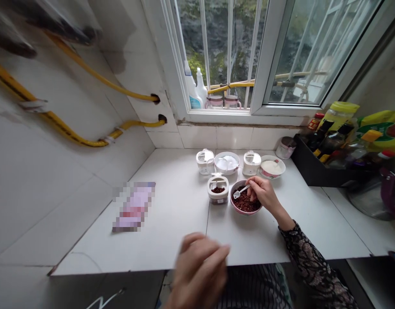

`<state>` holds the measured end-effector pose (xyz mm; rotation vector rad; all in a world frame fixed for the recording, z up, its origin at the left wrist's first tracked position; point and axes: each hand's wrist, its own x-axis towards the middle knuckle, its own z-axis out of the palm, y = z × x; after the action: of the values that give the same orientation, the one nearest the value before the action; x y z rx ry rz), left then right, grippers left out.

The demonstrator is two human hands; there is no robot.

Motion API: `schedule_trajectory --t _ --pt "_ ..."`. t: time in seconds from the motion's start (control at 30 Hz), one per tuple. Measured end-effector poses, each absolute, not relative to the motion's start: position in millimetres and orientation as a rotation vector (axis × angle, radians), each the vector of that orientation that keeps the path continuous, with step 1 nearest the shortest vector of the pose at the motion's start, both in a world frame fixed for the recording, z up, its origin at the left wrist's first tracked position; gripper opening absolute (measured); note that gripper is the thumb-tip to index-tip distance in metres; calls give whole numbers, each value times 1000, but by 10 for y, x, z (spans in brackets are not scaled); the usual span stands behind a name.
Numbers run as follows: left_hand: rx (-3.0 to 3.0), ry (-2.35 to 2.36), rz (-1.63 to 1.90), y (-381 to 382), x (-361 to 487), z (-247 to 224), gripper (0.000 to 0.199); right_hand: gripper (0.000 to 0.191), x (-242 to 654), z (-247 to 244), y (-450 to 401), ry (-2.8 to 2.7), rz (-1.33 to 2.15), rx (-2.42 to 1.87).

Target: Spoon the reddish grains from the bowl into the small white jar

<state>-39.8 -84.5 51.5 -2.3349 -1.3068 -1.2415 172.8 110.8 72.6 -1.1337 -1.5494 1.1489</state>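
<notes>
My right hand (262,194) is closed on the handle of a small white plastic spoon (237,194). The spoon is over a pink-rimmed bowl (245,211) of dark reddish-brown dried bits, which look like peppercorns. Just left of that bowl stands a clear seasoning jar (218,191) with a white rim, its lid raised and some of the same bits inside. Blurred in the foreground, at the counter's front edge, my left hand (200,268) has its fingers curled in, apart from the bowls and jars. I see nothing in it.
Behind are two more jars (205,162) (251,163), a bowl of white grains (227,163) and a bowl of off-white grains (272,168). A black box of bottles (329,174) stands right. A blurred-out purple packet (136,206) lies left. Yellow pipes (88,139) run along the wall.
</notes>
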Motion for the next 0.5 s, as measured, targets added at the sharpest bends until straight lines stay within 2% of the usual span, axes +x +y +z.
schedule_trajectory --t 0.17,0.3,0.5 --pt "-2414 -1131 -1109 -194 89 251 42 29 1720 711 1114 -1509 1177 -1125" --pt "-2385 -1249 -1061 -178 143 41 45 30 1720 715 1114 -1482 1188 -1116" --pt "-2361 -1259 -1083 -182 115 16 48 32 1737 755 1114 -1429 1203 -1104"
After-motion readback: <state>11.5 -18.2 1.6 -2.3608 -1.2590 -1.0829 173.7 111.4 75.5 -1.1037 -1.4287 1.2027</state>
